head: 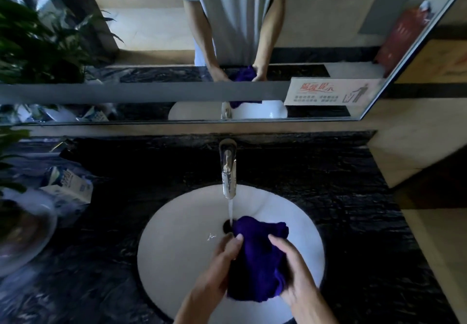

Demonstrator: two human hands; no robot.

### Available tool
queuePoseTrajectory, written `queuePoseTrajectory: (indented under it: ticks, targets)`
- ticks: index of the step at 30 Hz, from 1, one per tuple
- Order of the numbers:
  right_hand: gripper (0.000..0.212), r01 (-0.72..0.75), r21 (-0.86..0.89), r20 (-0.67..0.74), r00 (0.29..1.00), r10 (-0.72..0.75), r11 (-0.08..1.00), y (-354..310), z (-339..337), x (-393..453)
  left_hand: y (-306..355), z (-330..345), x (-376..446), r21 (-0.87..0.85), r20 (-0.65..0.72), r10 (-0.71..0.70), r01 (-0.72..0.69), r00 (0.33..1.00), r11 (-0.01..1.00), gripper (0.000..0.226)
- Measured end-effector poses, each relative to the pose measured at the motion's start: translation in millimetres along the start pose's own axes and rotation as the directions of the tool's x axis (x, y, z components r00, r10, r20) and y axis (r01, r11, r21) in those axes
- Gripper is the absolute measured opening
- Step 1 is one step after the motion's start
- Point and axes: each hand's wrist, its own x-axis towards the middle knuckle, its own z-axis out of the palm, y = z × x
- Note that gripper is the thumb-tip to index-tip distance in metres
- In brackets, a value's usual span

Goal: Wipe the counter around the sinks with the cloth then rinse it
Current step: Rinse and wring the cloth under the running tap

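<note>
Purple cloth (pixel 257 255) was bunched over white sink (pixel 177 248), held by both hands: left hand (pixel 222 268) and right hand (pixel 300 273) each gripped one side. Water ran from faucet (pixel 228 172) just beside cloth top edge. Dark table (pixel 353 210) surrounded sink.

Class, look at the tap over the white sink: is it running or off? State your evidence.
Running. A stream of water falls from the tap spout into the sink, just beside the purple cloth.

Bare left hand (pixel 214 270), bare right hand (pixel 300 280), forearms uncovered, no rings
</note>
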Motion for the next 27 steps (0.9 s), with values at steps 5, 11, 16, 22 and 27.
queuePoseTrajectory:
  ticks: [5, 11, 16, 22, 27]
  targets:
    - [0.069, -0.050, 0.027, 0.216, 0.975, 0.043, 0.998, -6, 7, -1, 22, -16, -27, -0.109, 0.094, 0.080, -0.069, 0.992, 0.992, 0.068]
    - [0.030, 0.180, -0.494, 0.101, 0.984, -0.150, 0.850, -34, 9, 2, 52, -25, -64, -0.153, 0.001, 0.359, -0.354, 0.933, 0.923, 0.069]
    - [0.017, 0.297, -0.824, 0.153, 0.936, -0.316, 0.483, -29, 9, 11, 43, -35, -44, -0.017, -0.085, 0.468, -0.471, 0.880, 0.882, 0.031]
    - [0.047, 0.318, -0.879, 0.106, 0.857, -0.505, 0.355, -19, -7, 32, 28, -47, -20, 0.298, -0.133, 0.488, -0.435, 0.863, 0.850, 0.044]
    - [0.043, 0.358, -0.882, 0.209, 0.880, -0.426, 0.307, -24, -14, 41, 21, -59, 3, 0.666, -0.111, 0.551, -0.350, 0.827, 0.659, 0.052]
